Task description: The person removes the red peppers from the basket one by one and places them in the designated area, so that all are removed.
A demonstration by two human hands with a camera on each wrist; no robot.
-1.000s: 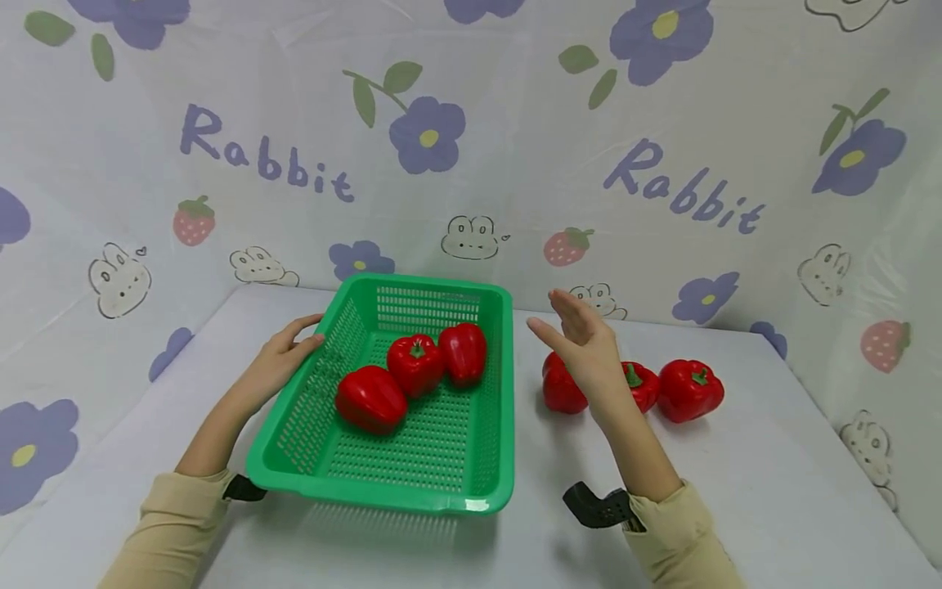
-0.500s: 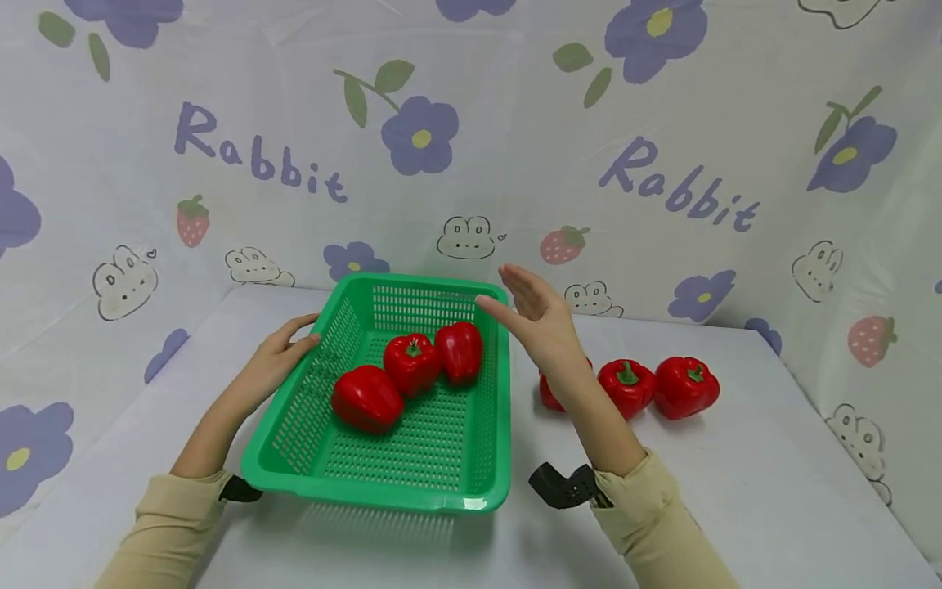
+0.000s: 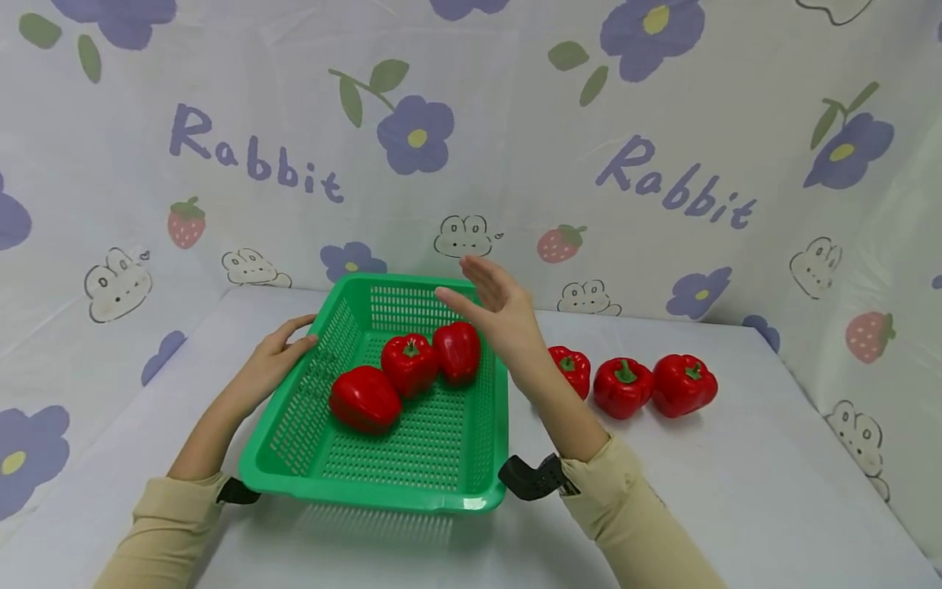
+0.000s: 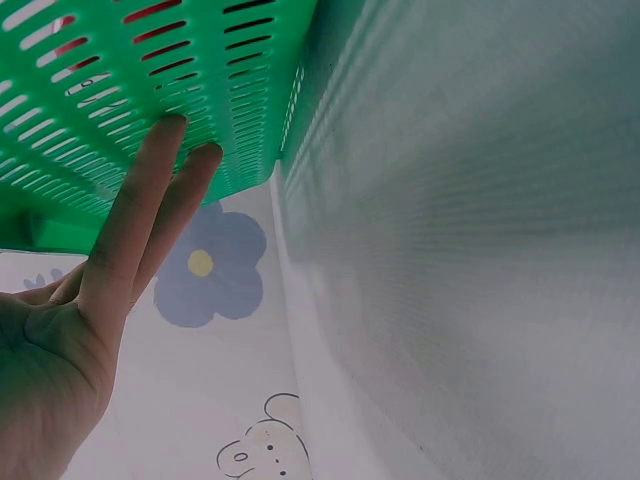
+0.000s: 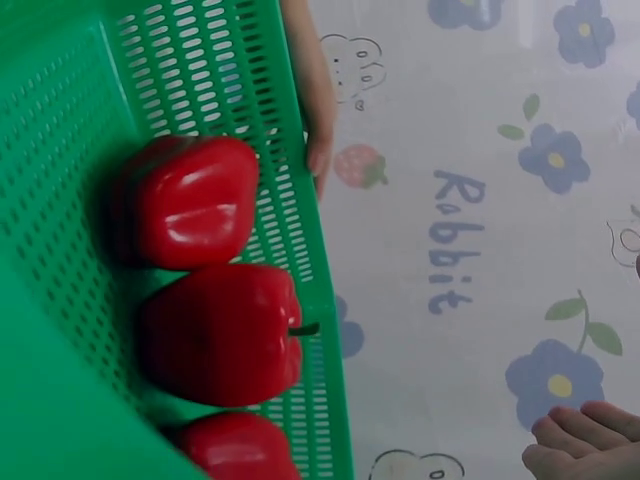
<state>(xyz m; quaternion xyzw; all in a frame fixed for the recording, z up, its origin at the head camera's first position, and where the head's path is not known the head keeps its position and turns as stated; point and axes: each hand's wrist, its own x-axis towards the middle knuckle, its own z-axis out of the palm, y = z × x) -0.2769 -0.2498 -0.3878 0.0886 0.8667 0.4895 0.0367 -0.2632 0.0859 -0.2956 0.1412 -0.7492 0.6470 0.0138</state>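
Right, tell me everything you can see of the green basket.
The basket is a rectangular tray of bright green plastic, its walls and floor pierced with rows of slots under a smooth rolled rim. It sits flat on the white table, long side running away from the person. Three red peppers lie inside, toward the far end. The left hand presses straight fingers against its left wall; the right hand hovers open above its far right corner, not touching.

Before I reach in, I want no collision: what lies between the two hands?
In the head view, the green basket with three red peppers lies between the left hand on its side wall and the raised right hand.
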